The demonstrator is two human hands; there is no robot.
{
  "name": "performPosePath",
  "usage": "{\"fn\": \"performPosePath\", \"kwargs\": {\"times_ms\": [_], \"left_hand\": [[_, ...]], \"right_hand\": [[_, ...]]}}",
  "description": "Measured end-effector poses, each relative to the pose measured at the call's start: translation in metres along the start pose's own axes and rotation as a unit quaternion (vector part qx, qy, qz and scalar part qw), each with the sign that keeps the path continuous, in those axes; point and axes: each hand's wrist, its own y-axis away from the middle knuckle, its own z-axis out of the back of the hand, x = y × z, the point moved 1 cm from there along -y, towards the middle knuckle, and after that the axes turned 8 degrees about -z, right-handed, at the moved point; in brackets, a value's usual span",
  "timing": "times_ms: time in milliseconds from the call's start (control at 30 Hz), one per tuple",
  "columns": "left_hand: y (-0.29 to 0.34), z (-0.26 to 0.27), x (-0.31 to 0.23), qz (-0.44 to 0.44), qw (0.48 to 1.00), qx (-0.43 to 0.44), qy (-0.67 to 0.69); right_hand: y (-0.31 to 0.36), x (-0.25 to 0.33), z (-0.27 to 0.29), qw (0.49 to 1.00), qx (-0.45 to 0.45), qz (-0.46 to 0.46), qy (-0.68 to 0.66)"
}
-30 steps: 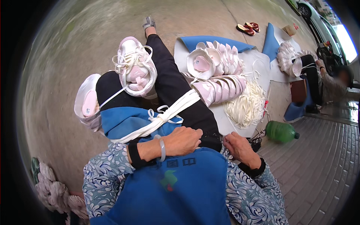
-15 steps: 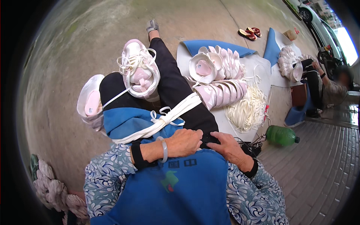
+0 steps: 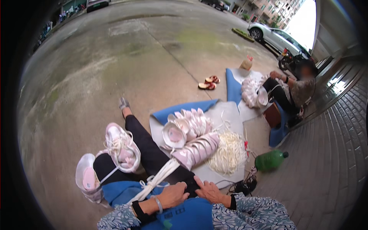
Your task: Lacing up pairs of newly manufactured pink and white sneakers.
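Note:
My left hand lies over my lap, its fingers curled closed; what they hold, if anything, is hidden. Beside it, my right hand rests on my black-trousered thigh with thumb and fingers apart. A tied bundle of white shoelaces stretches across my thigh, just beyond my left hand. On my bent leg sits a pink and white sneaker with loosely threaded laces. To its left is a pale shoe upper with a pink insole. A blue apron covers my lap.
Rows of pink and white shoe uppers and a heap of white laces lie on a mat. Right of them is a green bottle. Sandals lie farther off. Another person sits at right among more uppers.
My view has tilted up, so the lap sits lower and the street and parked cars show. Both hands stay over my thigh, in nearly the same pose.

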Motion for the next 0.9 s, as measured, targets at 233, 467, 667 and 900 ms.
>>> {"fn": "performPosePath", "kwargs": {"times_ms": [233,467,667,900], "left_hand": [[-0.015,-0.011,0.028,-0.083,0.978,-0.012,-0.193],[-0.027,-0.032,0.053,-0.141,0.964,-0.032,-0.222],[-0.03,-0.02,0.045,-0.185,0.958,0.003,-0.22],[-0.025,-0.011,0.042,-0.158,0.966,-0.019,-0.203]], "right_hand": [[-0.013,-0.006,-0.018,0.996,0.03,0.025,-0.081],[-0.008,-0.01,-0.032,0.969,0.229,-0.072,-0.061],[-0.008,-0.016,-0.077,0.994,-0.066,-0.058,-0.065],[-0.012,-0.019,-0.059,0.998,-0.046,-0.006,-0.042]]}}
